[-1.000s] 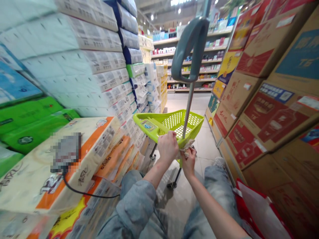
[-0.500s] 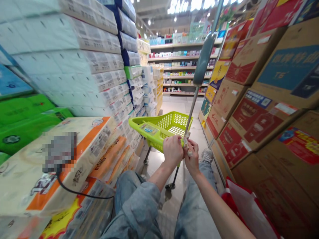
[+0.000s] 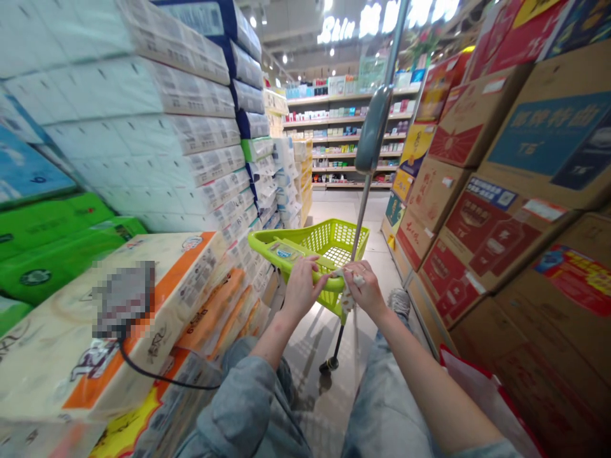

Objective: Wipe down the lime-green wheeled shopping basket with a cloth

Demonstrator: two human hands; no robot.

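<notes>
Steady the basket (image 3: 267, 243) with left hand (image 3: 301, 286) clamped on its rim; rub cloth (image 3: 347, 300) pinched in right hand (image 3: 368, 291) firmly along it.

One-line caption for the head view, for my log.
Left hand grips the green basket; right hand holds a white cloth on its rim, between tissue packs and cardboard boxes.
</notes>
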